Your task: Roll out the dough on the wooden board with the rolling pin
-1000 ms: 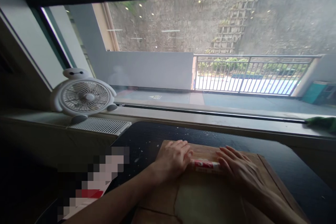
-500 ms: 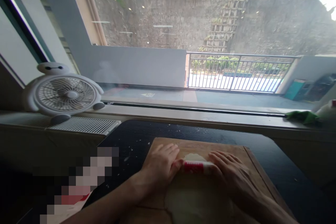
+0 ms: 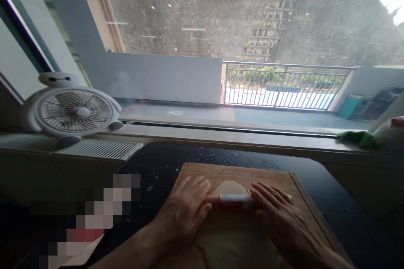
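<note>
A rolling pin [image 3: 232, 201] with a red and white label round its middle lies crosswise on a pale sheet of dough [image 3: 236, 241]. The dough spreads over a wooden board [image 3: 261, 171], and its rounded far edge shows beyond the pin. My left hand [image 3: 186, 206] rests flat over the pin's left end, fingers stretched forward and thumb apart. Over the right end lies my right hand [image 3: 277, 210], palm down, its fingers also extended. Both palms hide the pin's ends.
The board sits on a black table [image 3: 148, 176] sprinkled with white specks. At the left stands a white fan [image 3: 80, 111] near a vented grille [image 3: 101, 150]. A green cloth [image 3: 358, 138] lies on the sill below the window. A blurred-out patch covers the lower left.
The pin has turned, and its label shows more white on top. My hands have shifted slightly over it, with the left fingers flatter. More dough shows beyond the pin. The whole view has moved a little.
</note>
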### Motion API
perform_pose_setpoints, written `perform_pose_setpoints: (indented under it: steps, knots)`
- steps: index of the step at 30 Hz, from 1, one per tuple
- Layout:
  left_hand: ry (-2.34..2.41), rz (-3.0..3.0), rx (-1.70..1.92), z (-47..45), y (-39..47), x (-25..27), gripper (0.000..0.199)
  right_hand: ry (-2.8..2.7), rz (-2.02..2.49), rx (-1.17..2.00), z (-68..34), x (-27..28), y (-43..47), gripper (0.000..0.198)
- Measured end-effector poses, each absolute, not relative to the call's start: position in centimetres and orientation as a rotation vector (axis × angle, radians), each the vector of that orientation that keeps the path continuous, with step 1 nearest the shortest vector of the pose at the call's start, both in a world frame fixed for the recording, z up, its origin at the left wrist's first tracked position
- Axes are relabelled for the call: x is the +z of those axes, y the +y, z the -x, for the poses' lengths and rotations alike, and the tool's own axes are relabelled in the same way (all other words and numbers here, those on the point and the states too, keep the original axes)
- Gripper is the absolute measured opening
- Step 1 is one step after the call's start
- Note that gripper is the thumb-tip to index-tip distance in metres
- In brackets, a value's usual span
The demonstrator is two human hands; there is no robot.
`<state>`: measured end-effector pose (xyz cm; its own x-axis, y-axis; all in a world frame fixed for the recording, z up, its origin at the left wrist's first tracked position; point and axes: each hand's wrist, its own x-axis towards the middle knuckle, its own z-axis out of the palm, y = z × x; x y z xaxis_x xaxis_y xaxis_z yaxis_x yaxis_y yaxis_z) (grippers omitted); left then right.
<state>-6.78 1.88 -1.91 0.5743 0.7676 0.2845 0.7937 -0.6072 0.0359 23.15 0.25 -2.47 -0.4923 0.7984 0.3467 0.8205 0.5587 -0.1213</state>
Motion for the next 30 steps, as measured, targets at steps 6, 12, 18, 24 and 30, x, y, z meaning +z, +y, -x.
perform_pose_setpoints:
  steps: [6, 12, 18, 24, 30]
  knots:
    - [-1.287, 2.51, -0.475, 8.6, -3.1, -4.0, 0.05, -2.465, 1.306, 0.027, -20.4, -1.5, 3.8, 0.039]
    - [-1.397, 2.383, -0.56, 8.0, -2.8, -3.3, 0.033, -2.411, 1.408, 0.073, -12.5, -0.1, 9.9, 0.042]
    - [-1.229, 2.335, -0.661, 7.6, -4.6, -3.7, 0.042, -2.431, 1.252, -0.088, -14.1, -1.5, 2.8, 0.041]
    - [-1.209, 2.323, -0.762, 7.5, -5.1, -4.0, 0.037, -2.446, 1.364, -0.234, -15.5, -2.2, 0.8, 0.045]
    - [-1.452, 2.268, -0.695, 9.1, -3.6, -4.5, 0.034, -2.499, 1.404, 0.073, -8.3, -0.4, 8.6, 0.046]
